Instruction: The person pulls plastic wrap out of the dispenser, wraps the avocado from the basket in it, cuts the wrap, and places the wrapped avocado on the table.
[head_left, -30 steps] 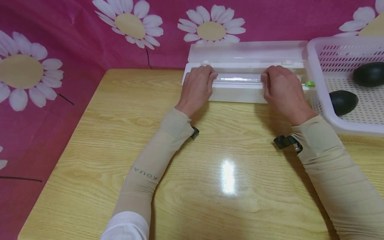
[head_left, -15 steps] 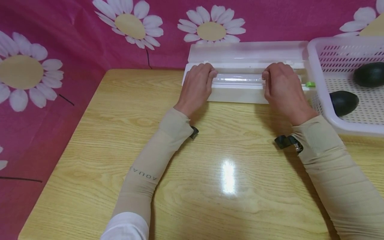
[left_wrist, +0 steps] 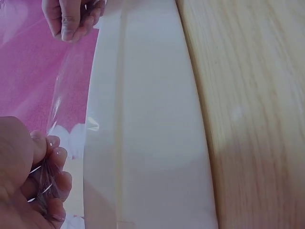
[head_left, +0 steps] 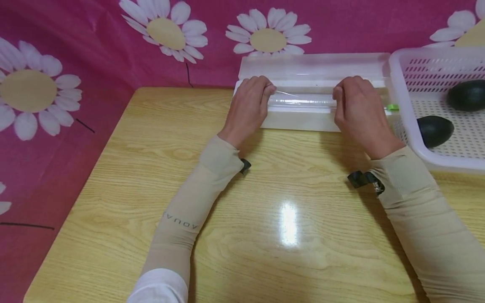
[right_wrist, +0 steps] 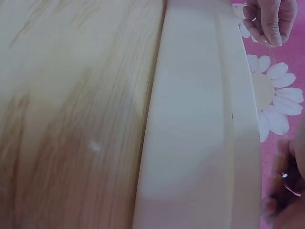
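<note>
A white cling film dispenser box (head_left: 299, 121) lies at the back of the table, its lid (head_left: 314, 65) tipped back. Inside it rests a clear cling film roll (head_left: 303, 101). My left hand (head_left: 247, 109) pinches the film's edge over the box's left part. Over the right part, my right hand (head_left: 359, 115) pinches the same edge. Between both hands a clear sheet of cling film (left_wrist: 59, 90) stretches in the left wrist view, bunched inside the left fingers (left_wrist: 59, 157). A green slider (head_left: 392, 107) sits at the box's right end.
A white perforated basket (head_left: 409, 139) stands right beside the box, holding dark oval objects (head_left: 435, 131). Behind the box hangs a pink flowered cloth (head_left: 216, 25). The wooden table (head_left: 288, 176) extends in front, its left edge running diagonally.
Both hands have risen slightly and moved a little toward the back. A lifted edge of cling film now shows beside the left fingers, above the roll.
</note>
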A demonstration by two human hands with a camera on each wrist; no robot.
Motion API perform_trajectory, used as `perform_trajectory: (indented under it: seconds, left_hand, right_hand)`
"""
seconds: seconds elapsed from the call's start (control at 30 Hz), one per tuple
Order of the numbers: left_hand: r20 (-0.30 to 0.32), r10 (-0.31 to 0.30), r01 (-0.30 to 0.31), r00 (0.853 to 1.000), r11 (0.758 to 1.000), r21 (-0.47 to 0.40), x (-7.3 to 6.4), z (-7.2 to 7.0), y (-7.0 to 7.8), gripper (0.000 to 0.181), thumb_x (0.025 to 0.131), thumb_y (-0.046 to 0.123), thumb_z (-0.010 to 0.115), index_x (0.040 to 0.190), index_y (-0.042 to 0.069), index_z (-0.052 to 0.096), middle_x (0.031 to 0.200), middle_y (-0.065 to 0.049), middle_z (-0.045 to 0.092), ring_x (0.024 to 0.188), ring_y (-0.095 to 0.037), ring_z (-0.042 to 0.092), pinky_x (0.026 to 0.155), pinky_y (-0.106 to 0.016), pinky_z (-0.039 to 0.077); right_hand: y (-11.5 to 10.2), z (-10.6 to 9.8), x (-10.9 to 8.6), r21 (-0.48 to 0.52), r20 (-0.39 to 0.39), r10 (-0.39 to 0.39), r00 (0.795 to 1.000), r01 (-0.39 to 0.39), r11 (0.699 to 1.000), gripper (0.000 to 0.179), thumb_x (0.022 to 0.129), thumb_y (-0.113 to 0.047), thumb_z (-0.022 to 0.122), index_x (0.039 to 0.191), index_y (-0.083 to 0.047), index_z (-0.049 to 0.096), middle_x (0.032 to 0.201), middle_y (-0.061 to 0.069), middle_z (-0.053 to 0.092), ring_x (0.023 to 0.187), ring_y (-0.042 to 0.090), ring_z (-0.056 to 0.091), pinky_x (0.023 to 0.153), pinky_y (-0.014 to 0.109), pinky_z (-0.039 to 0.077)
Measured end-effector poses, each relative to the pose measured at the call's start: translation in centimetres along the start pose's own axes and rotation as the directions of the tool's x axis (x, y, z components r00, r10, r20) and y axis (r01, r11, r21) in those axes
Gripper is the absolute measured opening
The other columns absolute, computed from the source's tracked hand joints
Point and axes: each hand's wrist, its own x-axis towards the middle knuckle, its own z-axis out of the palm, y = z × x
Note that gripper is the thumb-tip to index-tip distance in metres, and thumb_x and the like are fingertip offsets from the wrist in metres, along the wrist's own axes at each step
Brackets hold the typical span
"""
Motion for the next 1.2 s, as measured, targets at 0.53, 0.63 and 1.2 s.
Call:
perform_trajectory:
  seconds: [0.53,0.63,1.2]
  left_hand:
    - [-0.016,0.055,-0.055,0.998,0.998,0.018,-0.2,-0.6,0.0,0.030,0.104,0.027,0.043,0.103,0.005,0.063,0.094,-0.007,0.068,0.089,-0.023,0.052,0.088,-0.032,0.038]
    - [-0.016,0.054,-0.054,0.998,0.999,0.004,-0.2,-0.7,0.0,0.029,0.103,0.027,0.044,0.103,0.005,0.063,0.094,-0.007,0.068,0.089,-0.023,0.050,0.087,-0.032,0.039]
    - [0.002,0.058,-0.058,0.998,0.998,-0.032,-0.3,-1.3,-0.1,0.027,0.103,0.026,0.046,0.102,0.005,0.064,0.092,-0.008,0.067,0.087,-0.023,0.050,0.083,-0.031,0.040]
  right_hand:
    - [-0.1,-1.1,-0.4,0.021,0.091,0.020,0.996,-0.022,1.000,0.023,0.080,-0.005,0.050,0.099,0.004,0.058,0.091,0.020,0.057,0.087,0.035,0.046,0.079,0.041,0.030]
    - [-0.4,-1.3,-0.5,-0.006,0.053,0.008,0.999,-0.008,1.000,0.021,0.081,0.002,0.048,0.099,0.006,0.057,0.091,0.023,0.057,0.088,0.037,0.048,0.082,0.045,0.033]
    - [-0.7,-3.7,-1.6,-0.219,-0.024,0.092,0.995,-0.095,0.971,0.025,0.088,0.001,0.047,0.104,0.007,0.064,0.099,0.030,0.062,0.090,0.051,0.055,0.074,0.064,0.044]
